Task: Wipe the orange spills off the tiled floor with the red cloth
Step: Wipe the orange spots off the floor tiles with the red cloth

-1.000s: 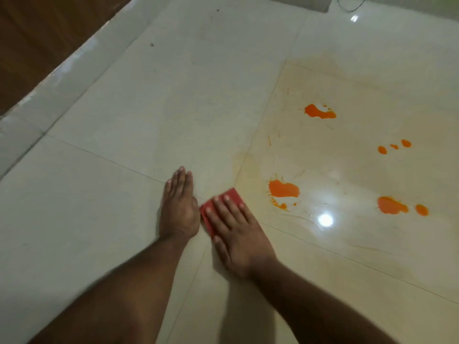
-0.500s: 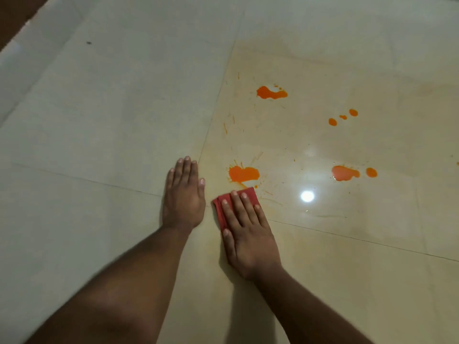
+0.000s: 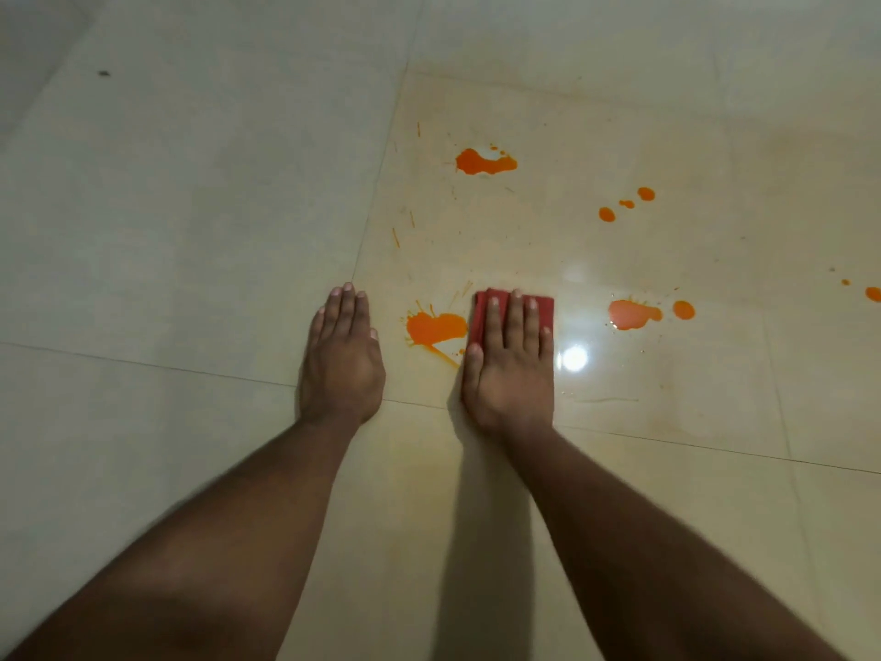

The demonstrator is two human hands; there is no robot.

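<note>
Since half a second ago, the right hand [image 3: 510,369] has slid the red cloth [image 3: 517,310] up the tiled floor [image 3: 190,231], so it now sits just beside the nearest orange splat [image 3: 436,328], right at its edge. Looks like the first real wipe is about to happen; none of the spills look touched yet. Right hand presses flat on the cloth with straight fingers, left hand [image 3: 342,360] is spread flat on bare tile, holding nothing. Most of the cloth hides under the hand, and one spot [image 3: 873,293] gets cut off at the right edge.
</note>
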